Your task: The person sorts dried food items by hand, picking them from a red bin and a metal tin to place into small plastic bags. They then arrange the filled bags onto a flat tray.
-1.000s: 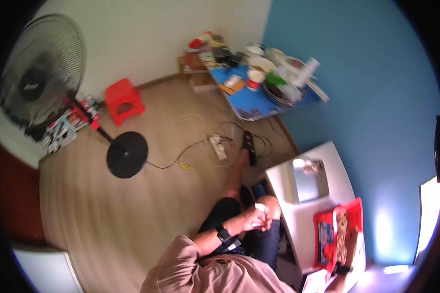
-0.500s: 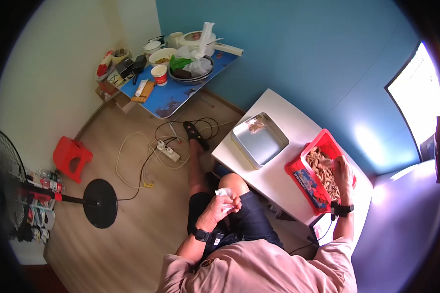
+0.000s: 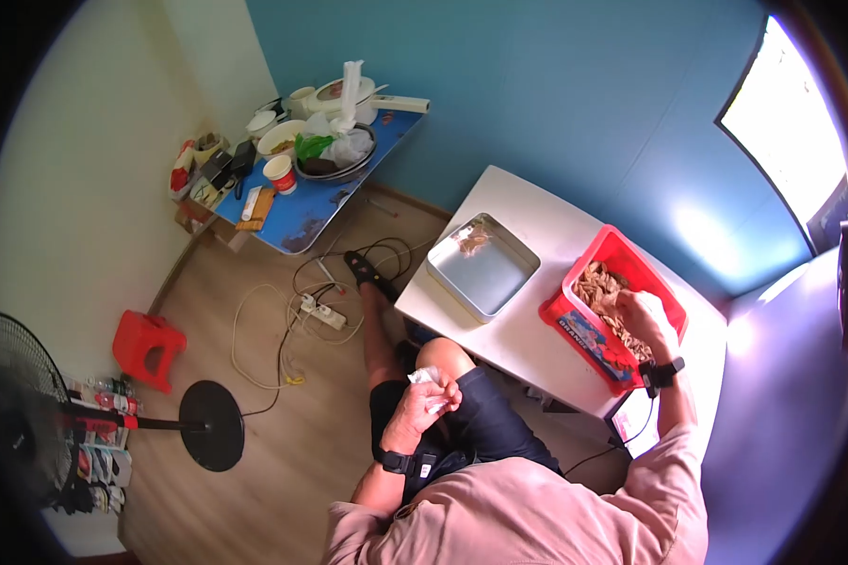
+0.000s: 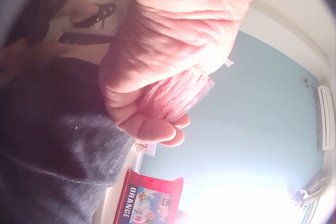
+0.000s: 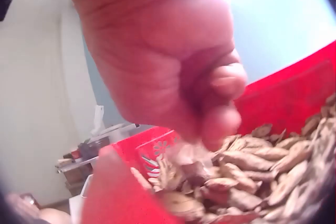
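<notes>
My left hand (image 3: pixel 422 403) is over the lap near the knee, fingers curled around a sheaf of small clear plastic bags (image 4: pixel 176 95). My right hand (image 3: pixel 645 320) reaches into a red plastic basket (image 3: pixel 655 273) with "ORANGE" on its side. Brown, elongated dried pieces (image 5: pixel 247 174) heap up in the basket. Seen from the right wrist, the fingers are curled, and a crumpled clear plastic bag (image 5: pixel 186 158) shows at the fingertips, low over the pieces. Left of the basket, a shallow metal tray (image 3: pixel 499 278) has bagged brown pieces (image 3: pixel 474 237) in its far corner.
The basket and tray stand on a white table (image 3: pixel 528 202) against the blue wall. A blue folding table (image 3: pixel 301 221) farther off bears bowls, a paper cup and bags. On the floor are a power strip (image 3: pixel 323 312), a red stool (image 3: pixel 148 348) and a fan base (image 3: pixel 211 426).
The head view has swung rightward and steadied. My right hand has moved from the basket's near right side to over the dried pieces. My left hand keeps its hold on the bags.
</notes>
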`<state>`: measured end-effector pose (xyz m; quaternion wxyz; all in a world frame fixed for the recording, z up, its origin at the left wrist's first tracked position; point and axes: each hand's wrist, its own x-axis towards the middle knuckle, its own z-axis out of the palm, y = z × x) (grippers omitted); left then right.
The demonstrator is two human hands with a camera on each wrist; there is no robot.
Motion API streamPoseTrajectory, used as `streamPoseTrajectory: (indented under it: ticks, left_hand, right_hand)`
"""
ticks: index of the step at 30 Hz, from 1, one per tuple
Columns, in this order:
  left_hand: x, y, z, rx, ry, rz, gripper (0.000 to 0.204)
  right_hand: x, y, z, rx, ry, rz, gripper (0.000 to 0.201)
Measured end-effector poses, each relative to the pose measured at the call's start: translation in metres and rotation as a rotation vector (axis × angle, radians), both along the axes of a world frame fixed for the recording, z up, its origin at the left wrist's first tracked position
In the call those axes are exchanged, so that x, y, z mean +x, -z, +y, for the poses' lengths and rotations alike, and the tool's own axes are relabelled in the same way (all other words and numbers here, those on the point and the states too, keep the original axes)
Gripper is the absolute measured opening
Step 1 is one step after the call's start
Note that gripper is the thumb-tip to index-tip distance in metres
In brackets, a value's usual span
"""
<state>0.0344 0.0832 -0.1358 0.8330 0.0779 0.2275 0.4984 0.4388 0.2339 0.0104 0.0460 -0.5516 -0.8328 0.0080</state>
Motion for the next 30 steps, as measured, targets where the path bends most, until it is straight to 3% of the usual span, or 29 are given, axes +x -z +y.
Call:
streamPoseTrajectory:
  ticks: [1,2,4,5,6,8,10,11,12,14,16,17,18,20,22,23,24,29,30]
  left_hand:
    - [-0.002,-0.001,-0.002,0.004,0.018,0.000,0.004]
    - [-0.002,0.000,-0.001,-0.008,0.014,0.009,0.004]
    - [0.003,0.001,-0.001,-0.034,0.014,0.016,0.003]
    - [0.003,0.000,-0.002,-0.032,0.005,0.023,0.003]
    - [0.001,-0.001,-0.001,-0.024,-0.002,0.031,0.004]
    - [0.000,-0.004,0.004,-0.012,0.017,0.047,0.004]
    - [0.000,-0.006,0.000,-0.013,0.014,0.049,0.004]
    - [0.001,-0.006,-0.002,-0.040,-0.012,0.038,0.005]
    - [0.000,-0.005,-0.003,-0.042,0.002,0.045,0.005]
    - [-0.001,0.001,0.001,-0.038,0.025,0.017,0.006]
    - [0.003,0.000,-0.001,-0.044,0.015,0.017,0.007]
    - [0.002,-0.001,-0.003,-0.046,0.004,0.017,0.007]
    - [0.001,-0.004,-0.001,-0.034,-0.003,0.017,0.006]
    - [0.001,-0.004,0.003,-0.039,0.005,0.026,0.006]
    - [0.000,0.001,0.000,-0.019,-0.002,0.030,0.006]
    - [0.001,-0.003,-0.001,-0.022,-0.020,0.039,0.007]
    - [-0.001,-0.002,-0.002,-0.022,-0.009,0.042,0.007]
    - [-0.001,0.003,-0.004,-0.044,-0.006,0.027,0.008]
    - [0.000,0.001,-0.001,-0.034,-0.008,0.029,0.008]
  right_hand:
    - [-0.001,-0.001,-0.001,-0.017,0.053,0.076,0.008]
    - [0.000,-0.006,-0.002,0.034,0.170,0.408,0.009]
    - [-0.013,-0.019,-0.005,0.258,0.195,0.480,0.010]
    - [-0.002,0.000,0.001,0.157,0.189,0.338,0.009]
    - [0.000,-0.006,0.002,-0.131,0.111,-0.007,0.007]
    - [0.006,-0.004,0.001,-0.073,0.133,0.325,0.007]
    - [-0.009,-0.020,-0.002,0.300,0.169,0.386,0.008]
    - [-0.005,-0.007,0.000,0.204,0.177,0.397,0.006]
    - [0.002,-0.009,0.005,-0.085,0.116,-0.087,0.002]
    - [0.007,-0.009,0.004,-0.027,0.120,0.285,0.002]
    - [-0.006,-0.019,0.003,0.353,0.164,0.396,0.002]
    - [0.004,0.001,0.009,0.157,0.196,0.508,0.001]
    - [0.006,-0.004,0.009,0.017,0.122,0.023,0.001]
    - [0.002,-0.009,0.005,0.147,0.066,0.289,0.002]
    - [-0.004,-0.014,0.005,0.352,0.117,0.341,0.003]
    - [-0.002,-0.009,0.004,0.184,0.145,0.347,0.001]
    - [0.002,-0.011,0.011,0.014,0.098,0.064,0.002]
    - [0.003,-0.007,0.011,0.254,0.164,0.317,0.004]
    - [0.005,-0.005,0.015,0.078,0.197,0.110,0.004]
